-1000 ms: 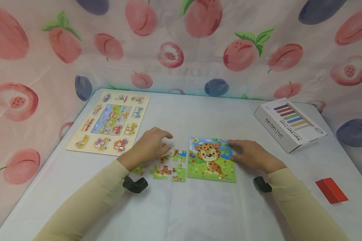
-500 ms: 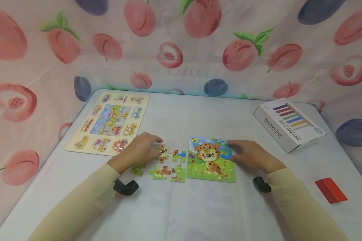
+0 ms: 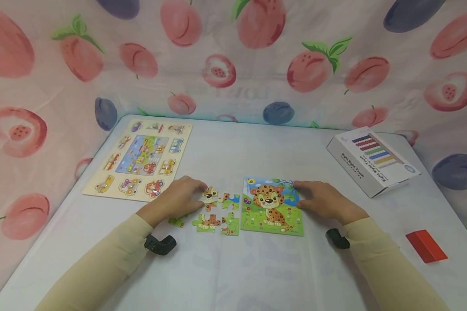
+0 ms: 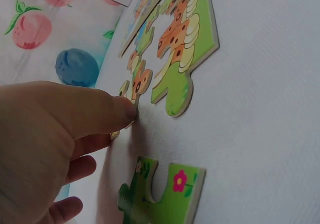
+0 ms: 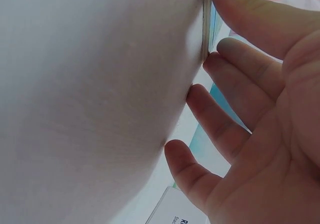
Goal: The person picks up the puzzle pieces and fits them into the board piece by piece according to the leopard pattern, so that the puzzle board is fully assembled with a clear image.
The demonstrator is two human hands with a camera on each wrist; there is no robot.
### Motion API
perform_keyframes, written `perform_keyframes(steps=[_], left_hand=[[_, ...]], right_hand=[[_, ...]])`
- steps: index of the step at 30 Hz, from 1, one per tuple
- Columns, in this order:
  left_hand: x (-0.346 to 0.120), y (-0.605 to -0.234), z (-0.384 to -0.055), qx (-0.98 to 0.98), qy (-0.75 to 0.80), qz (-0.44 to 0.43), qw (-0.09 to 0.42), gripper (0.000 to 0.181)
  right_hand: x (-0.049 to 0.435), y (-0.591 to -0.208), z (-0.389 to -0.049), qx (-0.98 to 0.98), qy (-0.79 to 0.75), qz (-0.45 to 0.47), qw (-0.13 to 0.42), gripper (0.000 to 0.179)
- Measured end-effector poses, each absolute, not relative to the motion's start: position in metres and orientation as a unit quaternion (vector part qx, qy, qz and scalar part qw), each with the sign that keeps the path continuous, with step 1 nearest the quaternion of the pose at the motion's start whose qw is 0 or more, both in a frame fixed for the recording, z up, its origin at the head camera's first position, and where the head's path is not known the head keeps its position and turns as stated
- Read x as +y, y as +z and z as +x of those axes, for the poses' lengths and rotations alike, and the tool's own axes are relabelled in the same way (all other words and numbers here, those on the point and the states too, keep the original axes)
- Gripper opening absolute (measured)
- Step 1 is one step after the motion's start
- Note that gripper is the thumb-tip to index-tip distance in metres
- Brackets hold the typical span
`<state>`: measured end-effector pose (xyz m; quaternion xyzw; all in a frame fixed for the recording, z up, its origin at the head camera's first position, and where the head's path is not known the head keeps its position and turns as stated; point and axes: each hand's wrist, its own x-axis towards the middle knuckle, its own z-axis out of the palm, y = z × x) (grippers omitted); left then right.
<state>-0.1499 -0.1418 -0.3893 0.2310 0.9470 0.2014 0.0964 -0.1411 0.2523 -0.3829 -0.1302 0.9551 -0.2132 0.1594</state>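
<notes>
In the head view, my left hand pinches a jigsaw piece printed with the leopard's face; in the left wrist view, the thumb presses on it. More jigsaw pieces lie around it: a leopard-body piece, a green-and-orange corner piece, a blue-edged piece and a flowered green piece. To their right lies a square leopard picture board. My right hand rests at its upper right edge, fingers loosely extended, with the thumb and index fingertip touching the edge.
A wooden vehicle puzzle board lies at the back left of the white table. At the back right stands a white box with coloured bars printed on top. A red wedge-shaped block sits by the right forearm.
My left hand has drawn back to the left and lowered onto the leopard-face piece, which it now pinches. The right hand stays at the picture board.
</notes>
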Motion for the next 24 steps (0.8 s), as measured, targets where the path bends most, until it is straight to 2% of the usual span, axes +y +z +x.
perform_keyframes(steps=[24], left_hand=[[-0.1446, -0.3930, -0.1512, 0.945, 0.205, 0.249, 0.060, 0.043]], right_hand=[[0.2522, -0.3827, -0.1403, 0.954, -0.218, -0.130, 0.157, 0.060]])
